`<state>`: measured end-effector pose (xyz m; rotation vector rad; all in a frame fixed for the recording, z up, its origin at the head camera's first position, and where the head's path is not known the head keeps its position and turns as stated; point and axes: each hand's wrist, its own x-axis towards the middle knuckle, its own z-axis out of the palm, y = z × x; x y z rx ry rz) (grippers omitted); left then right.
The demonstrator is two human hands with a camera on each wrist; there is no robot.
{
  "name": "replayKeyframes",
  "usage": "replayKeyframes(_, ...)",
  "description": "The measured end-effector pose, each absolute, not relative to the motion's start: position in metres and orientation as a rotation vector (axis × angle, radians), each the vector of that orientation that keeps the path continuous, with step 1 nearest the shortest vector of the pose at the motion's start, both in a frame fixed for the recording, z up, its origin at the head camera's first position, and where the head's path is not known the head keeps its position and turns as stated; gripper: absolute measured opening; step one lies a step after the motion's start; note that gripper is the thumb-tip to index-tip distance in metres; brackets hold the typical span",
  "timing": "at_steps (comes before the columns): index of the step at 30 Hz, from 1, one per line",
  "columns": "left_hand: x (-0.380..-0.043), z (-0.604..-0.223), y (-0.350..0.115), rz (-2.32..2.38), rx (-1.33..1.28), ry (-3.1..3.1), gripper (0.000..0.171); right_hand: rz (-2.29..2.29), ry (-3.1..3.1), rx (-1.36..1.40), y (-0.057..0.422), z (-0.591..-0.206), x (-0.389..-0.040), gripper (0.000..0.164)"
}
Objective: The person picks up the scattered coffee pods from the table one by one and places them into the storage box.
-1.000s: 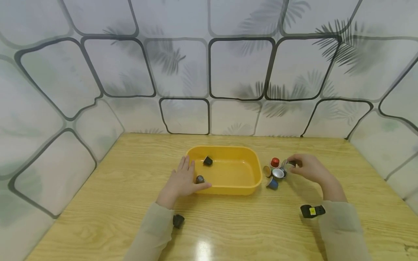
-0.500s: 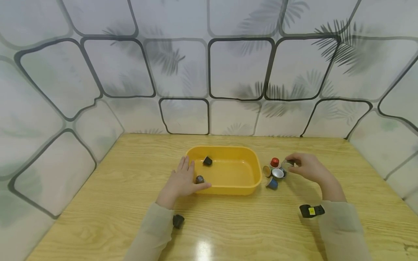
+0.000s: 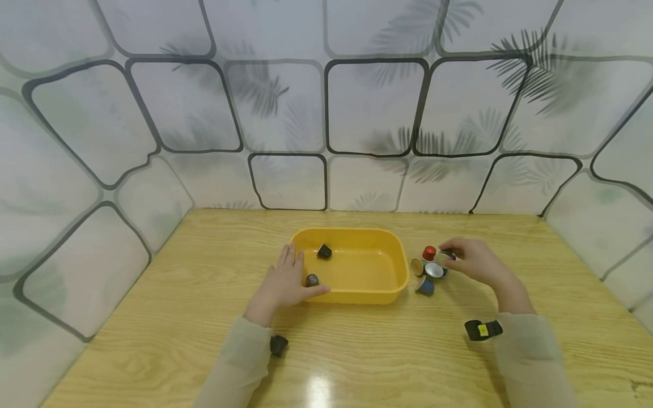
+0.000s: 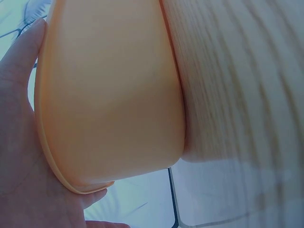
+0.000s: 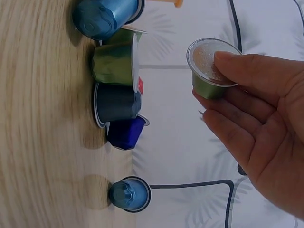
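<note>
In the head view my left hand rests with spread fingers over the left end and near corner of a yellow tray. The left wrist view shows that palm against the tray's rim. My right hand is raised just right of the tray, pinching a green coffee capsule between thumb and fingers, its foil lid under the thumb. Beside that hand lie a red capsule, a silver-lidded one, a tan-lidded one and a blue one.
Inside the tray are a black capsule and a dark grey one. A black object lies by the left sleeve. In the right wrist view another green capsule and a dark blue one lie on the wooden table.
My right hand has shifted slightly left and up with the capsule, toward the pile. The left hand and the tray have stayed in place.
</note>
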<state>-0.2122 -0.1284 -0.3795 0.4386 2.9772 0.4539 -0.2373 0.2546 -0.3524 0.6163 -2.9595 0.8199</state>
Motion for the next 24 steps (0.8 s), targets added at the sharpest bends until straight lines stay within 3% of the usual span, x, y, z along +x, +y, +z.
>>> replayKeyframes(24,-0.211,-0.377,-0.128,0.461,0.441,2.969,0.108,0.77,-2.856,0.709,0.234,-0.346,-0.232,0.029)
